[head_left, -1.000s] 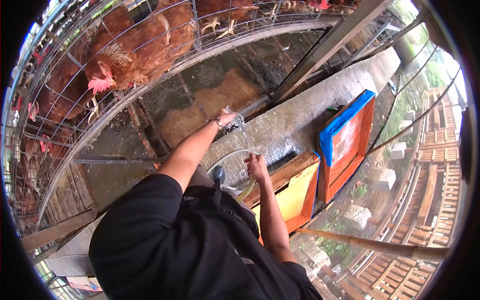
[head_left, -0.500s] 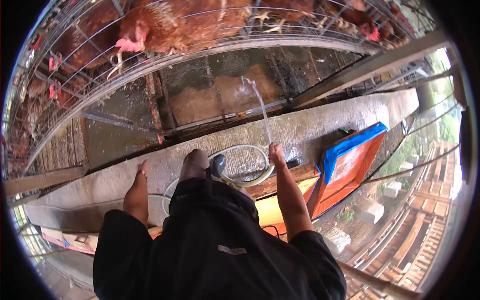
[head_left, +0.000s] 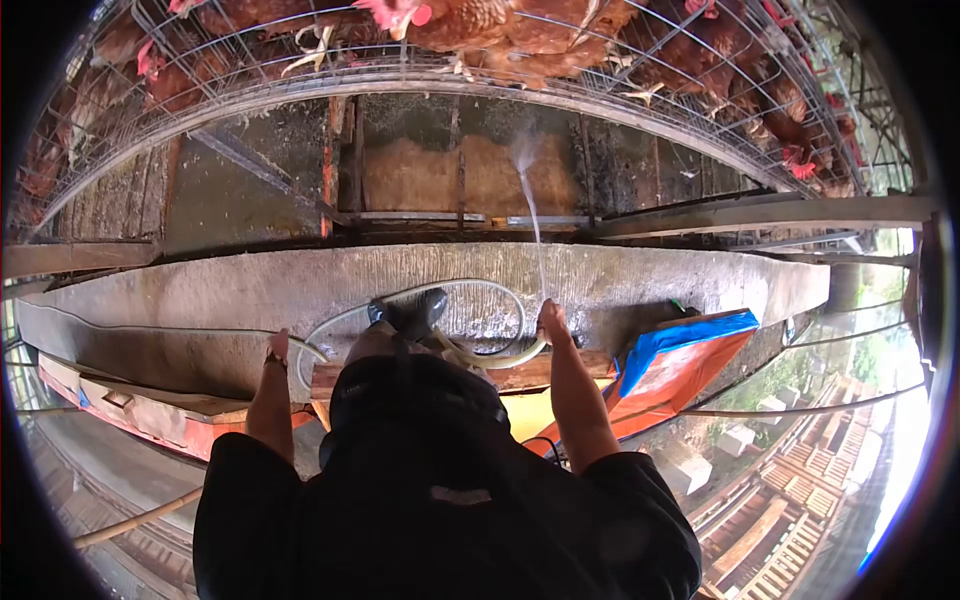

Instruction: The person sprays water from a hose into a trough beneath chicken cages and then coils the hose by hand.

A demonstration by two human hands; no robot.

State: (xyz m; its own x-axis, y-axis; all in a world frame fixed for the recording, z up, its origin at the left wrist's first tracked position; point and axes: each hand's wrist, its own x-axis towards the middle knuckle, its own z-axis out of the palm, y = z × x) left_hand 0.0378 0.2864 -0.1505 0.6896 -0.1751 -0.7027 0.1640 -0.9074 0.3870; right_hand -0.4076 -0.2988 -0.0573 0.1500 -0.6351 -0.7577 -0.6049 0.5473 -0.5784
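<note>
My right hand (head_left: pixel 552 321) is closed round the end of a pale hose (head_left: pixel 497 361), and a jet of water (head_left: pixel 533 215) shoots from it onto the wet, brown-coated floor (head_left: pixel 415 180) below the cages. The hose loops over the concrete walkway (head_left: pixel 640 275) around my dark boots (head_left: pixel 428 308). My left hand (head_left: pixel 278 345) is low at the left, beside the stretch of hose that runs off along the walkway; its fingers are too small to make out, and I cannot tell whether it grips the hose.
Wire cages (head_left: pixel 400 75) with brown hens curve across the top. A wooden beam (head_left: pixel 760 215) juts in from the right. An orange trough-like frame with a blue edge (head_left: pixel 690 345) stands right of my right hand. Wooden slats (head_left: pixel 790 530) lie at the lower right.
The view has turned, and the walkway now lies level. Both boots show now. The water jet is straighter and ends in a spray. My right hand still holds the hose.
</note>
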